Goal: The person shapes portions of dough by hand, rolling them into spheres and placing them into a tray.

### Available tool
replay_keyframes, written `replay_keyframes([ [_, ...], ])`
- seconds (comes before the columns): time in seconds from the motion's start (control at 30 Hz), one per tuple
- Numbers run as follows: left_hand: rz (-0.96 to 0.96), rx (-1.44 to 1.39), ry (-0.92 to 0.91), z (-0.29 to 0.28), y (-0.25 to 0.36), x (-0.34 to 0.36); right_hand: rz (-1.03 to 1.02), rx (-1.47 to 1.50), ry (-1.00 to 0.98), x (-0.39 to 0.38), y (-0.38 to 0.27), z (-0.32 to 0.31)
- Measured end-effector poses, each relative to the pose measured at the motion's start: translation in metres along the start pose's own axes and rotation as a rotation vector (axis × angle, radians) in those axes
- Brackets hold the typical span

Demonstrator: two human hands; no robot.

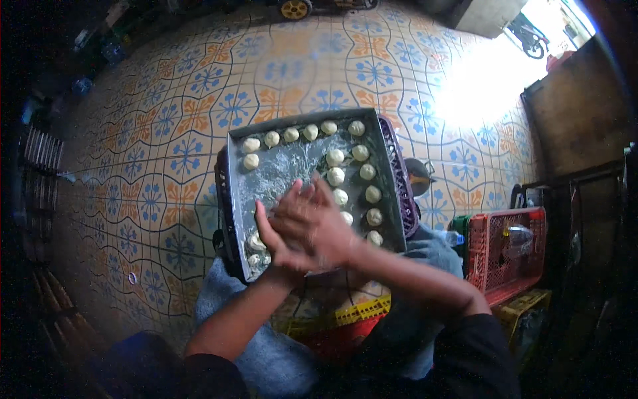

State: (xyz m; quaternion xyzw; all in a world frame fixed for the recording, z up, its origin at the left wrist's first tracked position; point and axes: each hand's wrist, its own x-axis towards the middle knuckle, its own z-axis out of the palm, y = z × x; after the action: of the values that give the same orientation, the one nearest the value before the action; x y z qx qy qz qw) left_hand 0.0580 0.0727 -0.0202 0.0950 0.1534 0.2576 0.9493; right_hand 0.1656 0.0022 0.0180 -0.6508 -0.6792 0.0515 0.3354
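Observation:
Over the near half of a grey metal tray [282, 163], my two hands are pressed palm to palm, blurred by motion. My right hand [322, 226] lies across the top, its fingers over the other palm. Beneath it is my left hand [271, 234], thumb held apart. Whatever lies between the palms is hidden. Round pale dough balls [335, 157] stand in rows along the tray's far and right sides. At the near left corner, partly behind my left wrist, sit rougher dough pieces [256, 241]. White flour streaks the tray's middle.
The tray rests on a dark purple plastic crate [397, 176] between my knees. To the right stand a red crate [502, 256] with a clear bottle [518, 233] and a round metal vessel [419, 176]. A yellow crate [362, 309] is below me. Patterned floor tiles [232, 106] surround everything.

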Motion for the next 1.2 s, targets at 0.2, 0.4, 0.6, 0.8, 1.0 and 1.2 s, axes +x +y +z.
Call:
replay_keyframes([
  [0.2,-0.097,0.045,-0.043,0.002,-0.017,0.007,0.262,0.066,-0.408,0.015,0.004,0.016],
  [0.4,-0.259,-0.6,-0.31,-0.031,-0.023,0.012,0.152,0.11,-0.364,0.021,0.061,0.012],
  [0.6,-0.095,-0.046,-0.035,0.004,-0.008,0.023,0.373,0.098,0.206,-0.005,-0.026,0.064],
  [0.8,-0.264,0.061,0.128,0.027,-0.013,0.023,0.427,0.127,0.14,0.022,0.047,0.001],
  [1.0,-0.149,-0.043,-0.066,0.021,0.009,0.043,-0.118,0.157,0.119,0.001,0.03,-0.005],
  [1.2,-0.235,0.035,-0.028,0.026,0.003,0.041,0.022,0.206,0.295,0.013,0.036,0.008],
])
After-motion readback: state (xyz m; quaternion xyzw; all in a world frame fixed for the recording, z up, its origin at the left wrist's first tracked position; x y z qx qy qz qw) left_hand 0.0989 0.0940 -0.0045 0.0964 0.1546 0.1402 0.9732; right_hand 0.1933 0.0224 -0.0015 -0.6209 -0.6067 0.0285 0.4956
